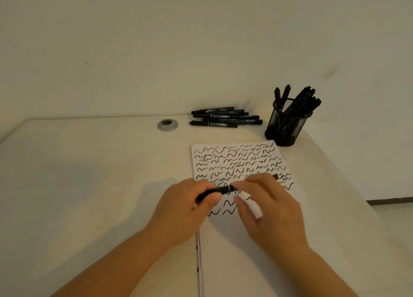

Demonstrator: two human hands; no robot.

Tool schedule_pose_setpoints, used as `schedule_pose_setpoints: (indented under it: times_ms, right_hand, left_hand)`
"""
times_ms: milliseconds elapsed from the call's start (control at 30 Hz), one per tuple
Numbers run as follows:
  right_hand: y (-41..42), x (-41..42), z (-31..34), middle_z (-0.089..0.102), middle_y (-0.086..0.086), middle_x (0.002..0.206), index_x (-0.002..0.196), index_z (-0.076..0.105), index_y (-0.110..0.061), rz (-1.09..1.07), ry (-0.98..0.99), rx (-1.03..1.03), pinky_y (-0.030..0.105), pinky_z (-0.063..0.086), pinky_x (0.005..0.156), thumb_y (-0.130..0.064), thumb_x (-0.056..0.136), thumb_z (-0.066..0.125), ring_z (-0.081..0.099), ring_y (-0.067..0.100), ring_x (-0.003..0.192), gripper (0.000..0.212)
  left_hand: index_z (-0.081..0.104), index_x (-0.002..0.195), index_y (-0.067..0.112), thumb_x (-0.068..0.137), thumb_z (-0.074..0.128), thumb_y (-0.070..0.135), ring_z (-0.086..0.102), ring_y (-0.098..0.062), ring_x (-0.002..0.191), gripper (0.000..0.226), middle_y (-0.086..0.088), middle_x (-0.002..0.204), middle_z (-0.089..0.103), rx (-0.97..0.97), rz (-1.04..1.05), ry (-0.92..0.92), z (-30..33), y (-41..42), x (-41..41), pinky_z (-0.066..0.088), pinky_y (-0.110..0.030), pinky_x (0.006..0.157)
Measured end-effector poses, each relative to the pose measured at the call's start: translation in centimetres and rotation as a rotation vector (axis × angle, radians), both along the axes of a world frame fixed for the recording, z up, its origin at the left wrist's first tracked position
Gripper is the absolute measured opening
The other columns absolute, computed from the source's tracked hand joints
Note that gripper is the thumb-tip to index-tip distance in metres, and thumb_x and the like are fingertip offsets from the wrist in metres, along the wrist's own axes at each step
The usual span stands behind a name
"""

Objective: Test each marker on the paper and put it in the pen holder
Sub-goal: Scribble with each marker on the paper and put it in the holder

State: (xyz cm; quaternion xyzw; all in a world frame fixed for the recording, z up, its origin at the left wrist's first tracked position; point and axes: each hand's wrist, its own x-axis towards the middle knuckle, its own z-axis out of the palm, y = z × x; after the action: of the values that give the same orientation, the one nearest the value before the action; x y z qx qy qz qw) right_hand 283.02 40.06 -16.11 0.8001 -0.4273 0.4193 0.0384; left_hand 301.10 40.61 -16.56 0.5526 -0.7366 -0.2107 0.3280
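Both hands hold one black marker (pixel 218 190) level above the white paper (pixel 237 160), which is covered in rows of black squiggles. My left hand (pixel 190 207) grips the marker's left part. My right hand (pixel 268 205) grips its right part, and the dark end (pixel 276 176) sticks out past the fingers. Whether the cap is on or off is hidden by the fingers. Several more black markers (pixel 225 117) lie in a pile at the back of the desk. A black mesh pen holder (pixel 287 124) at the back right holds several markers.
A grey cable grommet (pixel 167 125) sits in the desk left of the marker pile. The paper lies on a stack of sheets (pixel 223 263) that reaches the near edge. The desk's right edge (pixel 348 185) runs diagonally, and a pale wall stands behind.
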Motion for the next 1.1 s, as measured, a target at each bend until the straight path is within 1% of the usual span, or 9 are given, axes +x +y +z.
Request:
schedule_pose_setpoints:
  times_ms: [100, 200, 300, 433, 567, 667, 833, 967, 1100]
  right_hand:
    - [-0.6, 0.0, 1.0, 0.065, 0.0, 0.084, 0.091, 0.071, -0.015, -0.002, 0.218, -0.041, 0.018, 0.042, 0.043, -0.021, 0.071, 0.076, 0.062, 0.016, 0.066, 0.022]
    - [-1.3, -0.2, 2.2, 0.065, -0.001, 0.077, 0.086, 0.071, -0.014, 0.016, 0.323, -0.102, 0.024, 0.043, 0.038, -0.021, 0.075, 0.073, 0.06, 0.017, 0.059, 0.013]
    - [-2.3, -0.4, 3.3, 0.063, -0.002, 0.072, 0.083, 0.069, -0.014, 0.03, 0.389, -0.119, 0.028, 0.044, 0.038, -0.023, 0.084, 0.058, 0.057, 0.016, 0.056, 0.014]
    - [-3.9, -1.0, 4.7, 0.061, -0.003, 0.067, 0.08, 0.068, -0.015, 0.032, 0.458, -0.069, 0.025, 0.043, 0.036, -0.022, 0.074, 0.073, 0.056, 0.015, 0.051, 0.01]
    - [-5.8, -2.1, 5.8, 0.062, -0.002, 0.073, 0.086, 0.067, -0.014, -0.021, 0.428, 0.06, 0.025, 0.046, 0.039, -0.021, 0.076, 0.073, 0.057, 0.014, 0.055, 0.014]
    - [-7.9, -3.5, 6.7, 0.061, -0.007, 0.089, 0.101, 0.061, -0.018, -0.123, 0.304, 0.133, 0.021, 0.043, 0.056, -0.026, 0.088, 0.058, 0.05, 0.007, 0.071, 0.015]
    - [-11.7, -6.4, 9.1, 0.061, -0.008, 0.087, 0.106, 0.057, -0.021, -0.224, -0.067, 0.27, 0.021, 0.042, 0.068, -0.025, 0.089, 0.057, 0.058, 0.011, 0.078, 0.018]
    - [-14.0, -8.4, 10.4, 0.057, -0.019, 0.081, 0.098, 0.052, -0.023, -0.224, -0.346, 0.292, 0.01, 0.038, 0.061, -0.018, 0.087, 0.06, 0.055, -0.004, 0.076, 0.014]
    - [-16.0, -9.2, 11.0, 0.057, -0.018, 0.084, 0.097, 0.048, -0.024, -0.242, -0.539, 0.254, 0.01, 0.038, 0.059, -0.018, 0.087, 0.059, 0.056, -0.005, 0.079, 0.016]
  left_hand:
    - [0.06, 0.082, 0.031, 0.085, 0.039, 0.049, 0.049, -0.006, 0.065, 0.027, 0.012, 0.064, 0.052, -0.046, -0.032, -0.077, 0.6, -0.3, -0.1, 0.036, -0.02, 0.056]
    - [0.059, 0.08, 0.03, 0.085, 0.037, 0.05, 0.047, -0.005, 0.067, 0.03, 0.015, 0.061, 0.048, -0.098, -0.044, -0.115, 1.6, -0.9, -0.2, 0.034, -0.016, 0.056]
    - [0.059, 0.083, 0.029, 0.083, 0.032, 0.056, 0.047, -0.004, 0.067, 0.038, 0.015, 0.064, 0.048, -0.172, -0.061, -0.192, 2.9, -2.0, -0.7, 0.037, -0.019, 0.058]
    - [0.059, 0.086, 0.032, 0.086, 0.041, 0.053, 0.045, -0.003, 0.068, 0.028, 0.015, 0.068, 0.05, -0.232, -0.069, -0.289, 4.7, -4.1, -1.3, 0.034, -0.017, 0.058]
    - [0.053, 0.095, 0.037, 0.084, 0.041, 0.056, 0.049, -0.002, 0.071, 0.025, 0.017, 0.073, 0.053, -0.226, -0.09, -0.363, 6.1, -6.5, -1.8, 0.036, -0.017, 0.059]
    - [0.048, 0.107, 0.039, 0.085, 0.043, 0.056, 0.054, 0.002, 0.072, 0.028, 0.021, 0.072, 0.054, -0.163, -0.077, -0.366, 6.7, -8.6, -1.8, 0.041, -0.018, 0.06]
    - [0.047, 0.115, 0.033, 0.09, 0.043, 0.049, 0.056, -0.006, 0.083, 0.03, 0.016, 0.092, 0.06, -0.083, -0.026, -0.573, 7.0, -14.0, -1.2, 0.042, -0.026, 0.065]
    - [0.049, 0.116, 0.028, 0.09, 0.045, 0.044, 0.052, -0.013, 0.086, 0.031, 0.007, 0.106, 0.06, -0.008, 0.049, -0.691, 6.6, -18.4, 0.2, 0.04, -0.028, 0.068]
    - [0.048, 0.122, 0.023, 0.092, 0.045, 0.038, 0.052, -0.018, 0.103, 0.033, 0.001, 0.118, 0.055, 0.072, 0.086, -0.666, 5.5, -21.5, 1.8, 0.044, -0.033, 0.082]
